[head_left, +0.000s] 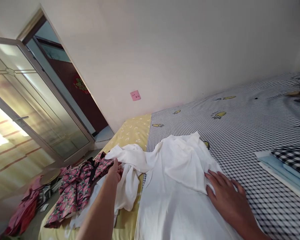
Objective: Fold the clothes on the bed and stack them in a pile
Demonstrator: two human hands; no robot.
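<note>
In the head view, the white garment lies spread on the bed, its body over the seam where the black-and-white checked sheet meets the yellow patterned cloth. Its far edge stops short of the wall, with a band of checked sheet between. Its near end runs out of the bottom of the picture.

The left hand is at the garment's left, fingers curled closed on the outer end of a sleeve-like part drawn out sideways from the body. More white cloth hangs in loose folds below that part; whether it belongs to the same garment cannot be told. The right hand lies palm down on the garment's right edge, fingers loosely spread, thumb apart; whether it pinches any cloth there cannot be told.

Left of the garment, just beyond the left hand, a pink and black floral garment lies rumpled on the yellow cloth, close to the bed's left edge, so things are crowded on this side. Right of the garment, a wide strip of checked sheet gives room as far as a folded stack of pale blue, white and checked cloth. Farther left than the floral garment, past the bed's edge, are pinkish-red cloth and a glazed door, standing open.
</note>
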